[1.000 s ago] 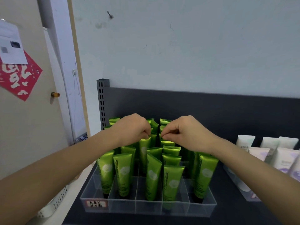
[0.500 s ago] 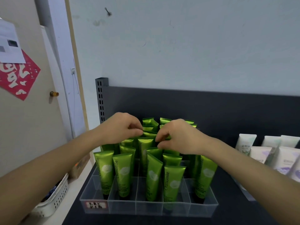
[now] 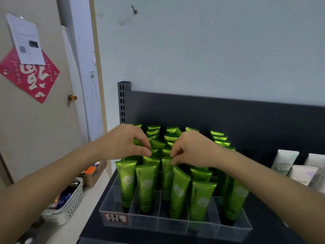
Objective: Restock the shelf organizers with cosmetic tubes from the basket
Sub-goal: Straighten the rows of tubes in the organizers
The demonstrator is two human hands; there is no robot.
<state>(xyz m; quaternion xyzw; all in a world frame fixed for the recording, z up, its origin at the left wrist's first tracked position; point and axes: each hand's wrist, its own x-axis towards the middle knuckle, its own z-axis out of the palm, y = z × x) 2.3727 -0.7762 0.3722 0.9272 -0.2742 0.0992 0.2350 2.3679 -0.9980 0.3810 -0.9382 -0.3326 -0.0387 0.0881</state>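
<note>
Several green cosmetic tubes [image 3: 146, 186] stand cap-down in a clear plastic organizer [image 3: 173, 223] on the dark shelf. My left hand [image 3: 125, 141] hovers over the middle rows, thumb and forefinger pinched at the crimped top of a green tube [image 3: 150, 160]. My right hand [image 3: 191, 148] is beside it, fingertips pinching the top of the neighbouring green tube [image 3: 166, 166]. The two hands are a few centimetres apart. A white slotted basket [image 3: 70, 206] holding assorted items sits low at the left, off the shelf.
White and pale tubes [image 3: 284, 162] stand in a second organizer at the right. The dark shelf back panel [image 3: 228, 117] rises behind the tubes. A cardboard box [image 3: 95, 173] lies beyond the basket, beside a door with a red paper sign [image 3: 29, 76].
Both hands have shifted from the back rows toward the nearer middle rows, and their fingertips now pinch tube tops further forward. The view has tilted down, showing the basket.
</note>
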